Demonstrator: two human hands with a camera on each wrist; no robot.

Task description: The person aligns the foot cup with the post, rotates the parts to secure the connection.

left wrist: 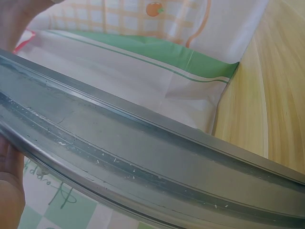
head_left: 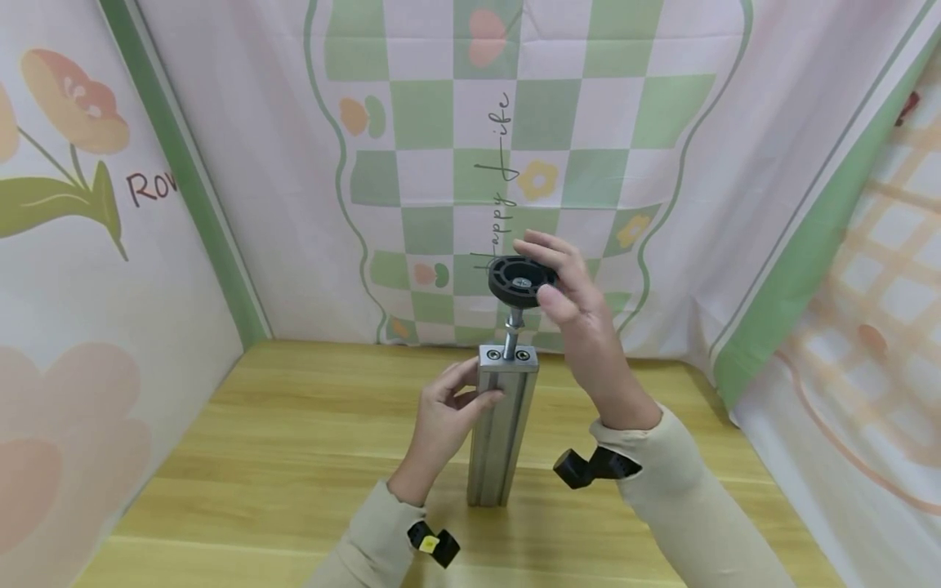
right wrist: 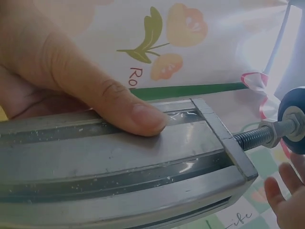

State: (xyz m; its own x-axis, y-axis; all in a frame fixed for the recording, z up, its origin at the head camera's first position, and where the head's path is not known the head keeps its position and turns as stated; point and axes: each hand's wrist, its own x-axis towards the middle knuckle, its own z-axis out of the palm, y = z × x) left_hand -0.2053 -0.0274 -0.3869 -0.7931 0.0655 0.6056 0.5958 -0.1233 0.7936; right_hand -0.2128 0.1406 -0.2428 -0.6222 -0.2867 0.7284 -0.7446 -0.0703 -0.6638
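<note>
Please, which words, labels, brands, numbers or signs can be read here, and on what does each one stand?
"Happy Life": on the checkered back cloth, written sideways.
"Ro" plus a cut-off letter: on the left cloth.
Dark red mark on the right cloth: cannot be read.
Metal bar and black round foot: no readable text.

Patterned cloth walls [head_left: 419, 114] border a wood-grain tabletop [head_left: 294, 441].

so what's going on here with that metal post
A person's left hand grips the upright metal post near its top, on a wooden table. A threaded rod rises from the post's top end and carries a round black disc. The right hand is at the disc's edge; whether it touches is hard to tell.
</note>
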